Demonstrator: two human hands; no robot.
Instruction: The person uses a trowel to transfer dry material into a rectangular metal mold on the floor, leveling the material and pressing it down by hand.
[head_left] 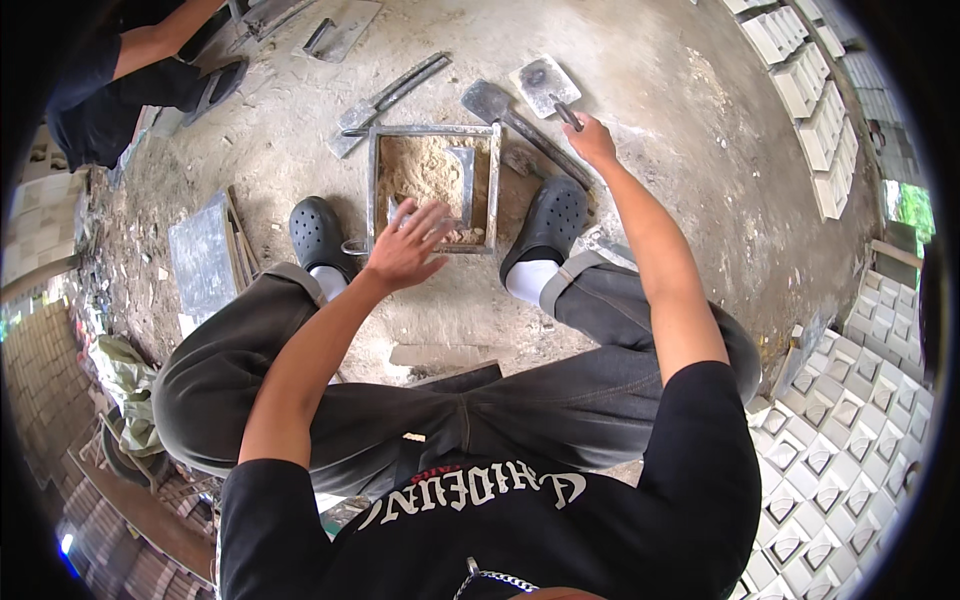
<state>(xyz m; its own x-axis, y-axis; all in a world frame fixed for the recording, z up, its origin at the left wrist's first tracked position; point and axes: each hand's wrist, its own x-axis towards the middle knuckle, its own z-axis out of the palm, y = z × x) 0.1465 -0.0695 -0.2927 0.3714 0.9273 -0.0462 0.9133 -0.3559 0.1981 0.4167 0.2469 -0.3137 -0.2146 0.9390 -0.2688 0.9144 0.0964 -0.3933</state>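
Between my feet sits a square metal-rimmed mould box (497,160) with loose tan sandy mix (415,165) in it. A grey metal piece (461,180) stands in the mix on the box's right side. My left hand (408,245) is over the box's near left part, fingers spread and slightly blurred; whether they touch the mix I cannot tell. Beyond the box to the right, my right hand (590,138) is closed round the handle of a flat square trowel (540,78). The trowel's pale plate has a dark smudge and lies at or just above the floor.
A long-handled flat scraper (520,125) lies right of the box, and a metal bar (400,92) behind it. Flat plates (205,250) lie at left. A person's arm (165,40) and shoe show at far left. Pale blocks (810,110) are stacked on the right.
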